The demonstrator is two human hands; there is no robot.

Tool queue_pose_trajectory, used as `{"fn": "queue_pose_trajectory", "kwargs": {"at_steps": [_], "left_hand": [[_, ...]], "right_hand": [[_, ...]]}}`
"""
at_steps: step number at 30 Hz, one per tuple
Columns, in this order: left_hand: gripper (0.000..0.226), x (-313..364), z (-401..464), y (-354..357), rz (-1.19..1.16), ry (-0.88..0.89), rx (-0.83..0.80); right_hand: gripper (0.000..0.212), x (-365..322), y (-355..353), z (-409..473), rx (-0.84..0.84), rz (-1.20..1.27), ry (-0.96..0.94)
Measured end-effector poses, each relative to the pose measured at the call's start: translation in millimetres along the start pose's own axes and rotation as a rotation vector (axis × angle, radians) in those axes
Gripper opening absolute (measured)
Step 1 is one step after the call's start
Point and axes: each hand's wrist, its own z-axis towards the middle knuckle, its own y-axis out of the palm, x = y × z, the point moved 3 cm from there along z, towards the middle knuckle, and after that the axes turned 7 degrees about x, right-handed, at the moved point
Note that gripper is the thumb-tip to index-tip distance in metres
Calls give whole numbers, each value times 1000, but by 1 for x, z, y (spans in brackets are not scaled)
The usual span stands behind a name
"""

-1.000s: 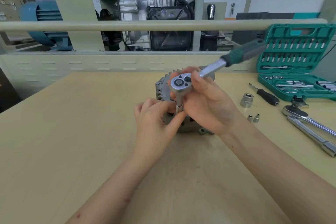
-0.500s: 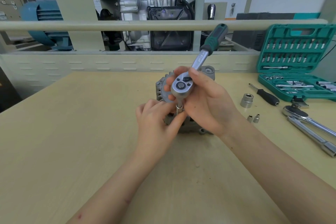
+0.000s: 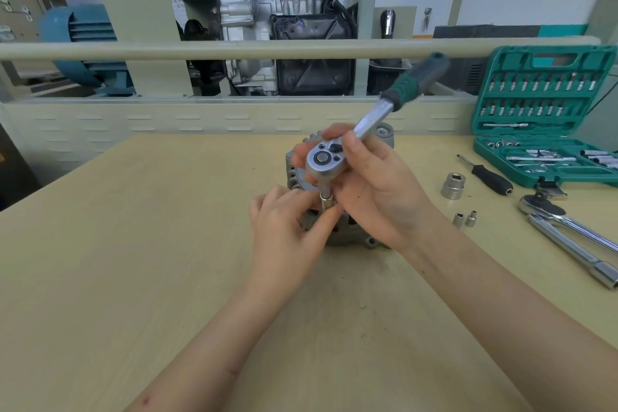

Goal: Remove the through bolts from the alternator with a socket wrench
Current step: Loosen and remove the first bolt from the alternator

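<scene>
Two bare hands met over the alternator (image 3: 347,231), a grey ribbed casting that sat mid-table (image 3: 133,278), mostly hidden behind them. We saw the left hand (image 3: 284,227) pinching the small socket (image 3: 326,202) under the ratchet head, while the right hand (image 3: 378,191) curled round the chrome head of the socket wrench (image 3: 368,120), its green-and-black handle slanting up and away to the right. Right of that we counted two tiny sockets (image 3: 464,219), one large socket (image 3: 453,186), one screwdriver (image 3: 490,177), and two long chrome handles (image 3: 575,237). Farthest stood one open green tool case (image 3: 545,117).
</scene>
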Motion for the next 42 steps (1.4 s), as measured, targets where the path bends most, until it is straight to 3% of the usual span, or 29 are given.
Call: {"fn": "queue_pose_trajectory", "kwargs": {"at_steps": [2, 4, 8, 13, 19, 22, 25, 28, 30, 32, 33, 35, 36, 39, 42], "left_hand": [[21, 1, 1, -1, -11, -13, 21], [29, 2, 1, -1, -20, -16, 44], [18, 0, 0, 1, -22, -15, 16], [23, 1, 0, 3, -69, 77, -53], [36, -1, 2, 2, 3, 30, 10], [22, 0, 2, 2, -3, 3, 17], [21, 1, 2, 1, -37, 33, -26], [23, 0, 0, -1, -50, 67, -21], [19, 1, 1, -2, -42, 47, 8], [14, 2, 2, -1, -49, 44, 11], [10, 3, 2, -1, -54, 49, 9], [9, 4, 3, 0, -47, 65, 0], [11, 4, 2, 1, -35, 74, -5], [15, 5, 2, 2, -9, 88, -12], [17, 6, 3, 2, -10, 70, -11]], "right_hand": [[9, -2, -1, -1, 34, 19, -56], [14, -2, -3, -2, 57, 36, -74], [20, 0, -2, -2, 41, -23, -25], [35, -1, -4, 0, 103, -73, 50], [20, -1, -4, 0, 53, 47, 26], [16, -2, -6, 0, 42, 99, 24], [26, -2, -7, 1, 91, 34, 30], [41, -11, -5, 1, 164, -280, 65], [51, -26, -5, -1, 237, -829, 44], [57, -45, -7, -5, 295, -1368, -161], [55, -55, -5, -7, 316, -1524, -322], [43, -69, 4, -11, 248, -1612, -536], [40, -71, 8, -11, 154, -1637, -537], [54, -73, 10, -10, -93, -1787, -359], [64, -77, 9, -15, -191, -1847, -269]]}}
